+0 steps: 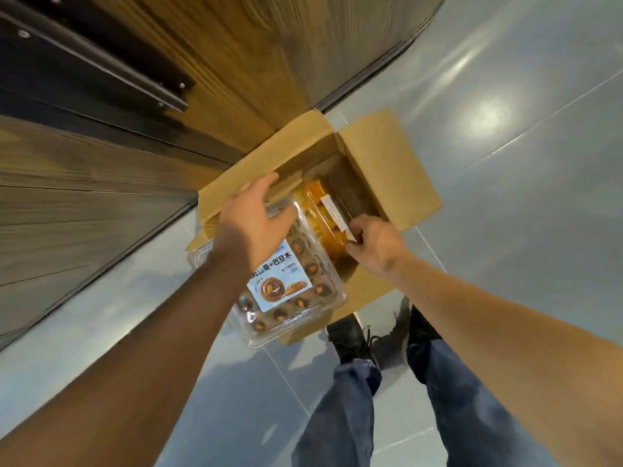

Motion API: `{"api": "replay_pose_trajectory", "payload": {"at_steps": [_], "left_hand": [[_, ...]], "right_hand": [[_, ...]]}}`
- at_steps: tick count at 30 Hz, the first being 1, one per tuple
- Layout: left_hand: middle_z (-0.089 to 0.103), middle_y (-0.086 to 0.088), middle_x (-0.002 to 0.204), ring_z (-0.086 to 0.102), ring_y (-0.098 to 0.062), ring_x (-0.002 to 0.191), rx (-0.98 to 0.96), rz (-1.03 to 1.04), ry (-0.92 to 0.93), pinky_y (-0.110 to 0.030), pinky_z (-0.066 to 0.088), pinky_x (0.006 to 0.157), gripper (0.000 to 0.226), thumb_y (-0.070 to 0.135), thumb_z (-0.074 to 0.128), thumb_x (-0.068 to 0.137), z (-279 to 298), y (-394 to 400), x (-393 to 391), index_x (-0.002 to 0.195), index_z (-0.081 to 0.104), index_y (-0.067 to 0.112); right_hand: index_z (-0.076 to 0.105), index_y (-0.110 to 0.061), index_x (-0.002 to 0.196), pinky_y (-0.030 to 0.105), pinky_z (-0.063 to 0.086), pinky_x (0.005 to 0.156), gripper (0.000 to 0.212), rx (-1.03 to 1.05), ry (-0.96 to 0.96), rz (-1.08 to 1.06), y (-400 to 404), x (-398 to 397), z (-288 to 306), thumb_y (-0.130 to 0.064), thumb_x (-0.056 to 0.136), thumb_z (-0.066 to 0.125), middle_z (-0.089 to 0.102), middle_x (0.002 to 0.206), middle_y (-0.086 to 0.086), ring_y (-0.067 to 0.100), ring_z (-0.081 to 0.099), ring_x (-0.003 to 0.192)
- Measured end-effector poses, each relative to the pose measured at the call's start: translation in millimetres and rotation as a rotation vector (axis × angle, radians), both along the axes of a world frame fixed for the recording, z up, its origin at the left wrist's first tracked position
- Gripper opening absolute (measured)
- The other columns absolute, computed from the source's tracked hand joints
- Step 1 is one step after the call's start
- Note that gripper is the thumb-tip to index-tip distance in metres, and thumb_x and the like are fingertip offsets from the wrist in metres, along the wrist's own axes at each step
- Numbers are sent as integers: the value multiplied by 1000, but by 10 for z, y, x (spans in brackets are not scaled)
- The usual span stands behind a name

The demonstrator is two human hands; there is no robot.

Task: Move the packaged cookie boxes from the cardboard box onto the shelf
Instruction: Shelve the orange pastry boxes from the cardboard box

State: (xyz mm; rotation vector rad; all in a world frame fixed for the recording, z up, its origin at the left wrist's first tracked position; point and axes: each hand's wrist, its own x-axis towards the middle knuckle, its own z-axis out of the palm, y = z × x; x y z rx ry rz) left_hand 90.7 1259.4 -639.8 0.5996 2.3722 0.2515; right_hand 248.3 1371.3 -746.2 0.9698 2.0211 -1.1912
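An open cardboard box [387, 170] stands on the floor against the wooden shelf unit [84, 203]. My left hand [251, 224] grips the top of a clear plastic cookie box [290, 294] with a light blue label, holding it above the carton's near left side. Dark round cookies show through its lid. My right hand [376, 242] is closed on the near edge of a second clear cookie box [325, 214] with orange contents and a white label strip. That one lies inside the carton, partly hidden by the first.
Grey glossy floor tiles [505, 112] spread to the right. My legs in blue jeans and black shoes [349, 342] stand just behind the carton. A dark metal rail [101, 62] runs along the wooden unit at upper left.
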Motion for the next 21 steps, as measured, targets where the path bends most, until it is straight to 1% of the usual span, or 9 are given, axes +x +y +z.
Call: {"api": "replay_pose_trajectory", "payload": {"at_steps": [3,5,8,11,12,14,16,18,21], "left_hand": [[57,0,140,53,-24,127,-6,60,-39,-38,41,109,59,43,65,90,-306,80,-161,144,50,25],[59,2,138,53,-19,127,17,62,-53,-35,40,110,57,41,67,89,-483,105,-257,141,54,22],[59,1,135,52,-19,126,37,77,-56,-35,42,108,54,39,68,88,-686,86,-387,139,56,23],[59,1,134,52,-17,122,40,80,-54,-26,43,99,53,37,68,89,-788,68,-468,139,56,22],[59,0,134,52,-17,122,45,82,-61,-26,43,100,53,37,68,90,-798,75,-479,139,56,22],[59,0,135,52,-18,123,58,96,-63,-31,44,104,52,36,69,90,-817,92,-503,138,57,21],[60,0,133,53,-18,121,71,99,-46,-32,44,105,50,36,69,89,-805,119,-507,136,58,21],[61,3,126,54,-15,116,83,110,-49,-28,44,101,48,35,69,89,-751,183,-466,134,59,20],[58,12,112,54,-10,108,67,124,-57,-21,39,92,46,35,68,90,-639,279,-368,132,59,23]], "right_hand": [[55,-13,134,38,53,93,45,17,4,35,-67,-218,-423,-28,93,64,62,127,9,27,61,112],[56,-12,132,39,54,91,44,22,-22,34,-140,-321,-674,-29,92,65,64,123,9,29,63,110],[59,-17,119,42,57,87,36,21,-61,42,-256,-415,-1042,-35,90,67,67,108,6,27,66,96],[62,-24,110,40,60,82,28,26,-75,63,-327,-406,-1408,-41,88,68,68,92,-2,20,67,84],[63,-25,109,39,60,80,25,29,-73,64,-332,-392,-1476,-39,89,67,68,90,-3,19,68,81],[66,-25,107,39,61,78,20,48,-60,45,-326,-373,-1490,-35,90,63,69,88,-3,20,68,80],[70,-22,104,41,60,79,18,64,-38,-10,-269,-350,-1383,-27,90,60,71,89,1,24,69,82],[72,-22,98,41,59,79,17,94,-23,-108,-141,-309,-1215,-21,89,58,72,89,5,28,69,83],[72,-23,89,35,56,73,14,139,14,-191,44,-277,-975,-16,85,60,71,84,4,29,67,82]]}}
